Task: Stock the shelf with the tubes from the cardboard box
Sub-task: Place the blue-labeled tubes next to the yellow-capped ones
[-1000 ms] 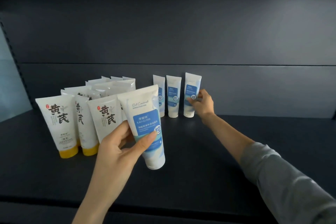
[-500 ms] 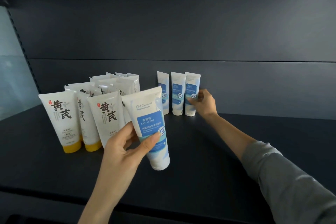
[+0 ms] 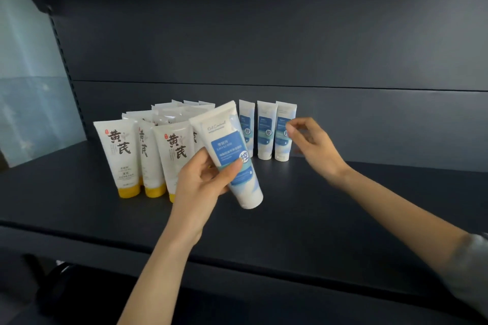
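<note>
My left hand [image 3: 203,182] grips a white tube with a blue label [image 3: 232,155], tilted cap-down above the dark shelf [image 3: 317,219]. Three matching blue-label tubes stand cap-down in a row at the back: left tube [image 3: 247,126], middle tube [image 3: 266,130], right tube [image 3: 282,134]. My right hand [image 3: 311,145] hovers just right of the right tube, blurred, fingers loosely curled and holding nothing. The cardboard box is out of view.
Several white tubes with yellow caps [image 3: 118,155] stand grouped on the shelf's left. A pale side panel [image 3: 29,82] closes the left end. The dark back wall [image 3: 369,124] runs behind the row. Bare shelf stretches to the right.
My right hand has let go of the right-hand tube in the back row and drawn back from it. My left hand has tilted its tube a little further.
</note>
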`<action>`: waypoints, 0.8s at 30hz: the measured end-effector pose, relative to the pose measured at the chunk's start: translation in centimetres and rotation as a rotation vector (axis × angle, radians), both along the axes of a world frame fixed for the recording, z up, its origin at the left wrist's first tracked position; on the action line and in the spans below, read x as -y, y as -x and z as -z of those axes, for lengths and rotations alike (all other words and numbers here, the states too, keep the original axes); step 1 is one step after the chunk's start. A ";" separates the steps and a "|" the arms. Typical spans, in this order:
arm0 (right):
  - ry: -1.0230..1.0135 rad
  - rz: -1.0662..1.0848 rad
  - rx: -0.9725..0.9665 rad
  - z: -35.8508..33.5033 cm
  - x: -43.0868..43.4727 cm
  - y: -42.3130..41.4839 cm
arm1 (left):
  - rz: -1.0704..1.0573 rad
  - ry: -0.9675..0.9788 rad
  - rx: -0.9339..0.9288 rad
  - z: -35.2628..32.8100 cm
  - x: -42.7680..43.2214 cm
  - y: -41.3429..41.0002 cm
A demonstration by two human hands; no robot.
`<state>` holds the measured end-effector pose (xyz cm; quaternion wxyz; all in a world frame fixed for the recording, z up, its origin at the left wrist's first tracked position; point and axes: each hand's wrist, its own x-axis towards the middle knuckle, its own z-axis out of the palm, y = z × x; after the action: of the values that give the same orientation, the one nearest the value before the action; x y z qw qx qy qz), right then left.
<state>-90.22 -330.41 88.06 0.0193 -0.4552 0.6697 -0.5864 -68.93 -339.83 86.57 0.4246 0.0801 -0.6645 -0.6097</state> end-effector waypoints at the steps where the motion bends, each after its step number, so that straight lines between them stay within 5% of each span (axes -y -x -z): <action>1: -0.020 -0.073 0.005 0.1 -0.7 -1.2 | 0.011 0.000 0.004 0.0 -0.1 0.1; 11: -0.019 -0.319 -0.142 2.1 -3.7 -9.5 | -0.034 0.062 -0.071 -0.1 -2.2 0.7; 24: 0.063 -0.097 -0.221 2.9 -0.6 -11.5 | -0.189 0.058 -0.133 1.0 -2.6 0.7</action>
<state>-78.70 -329.83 85.14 -0.0404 -0.5492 0.6264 -0.5517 -69.67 -337.25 85.56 0.5254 0.0893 -0.6417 -0.5516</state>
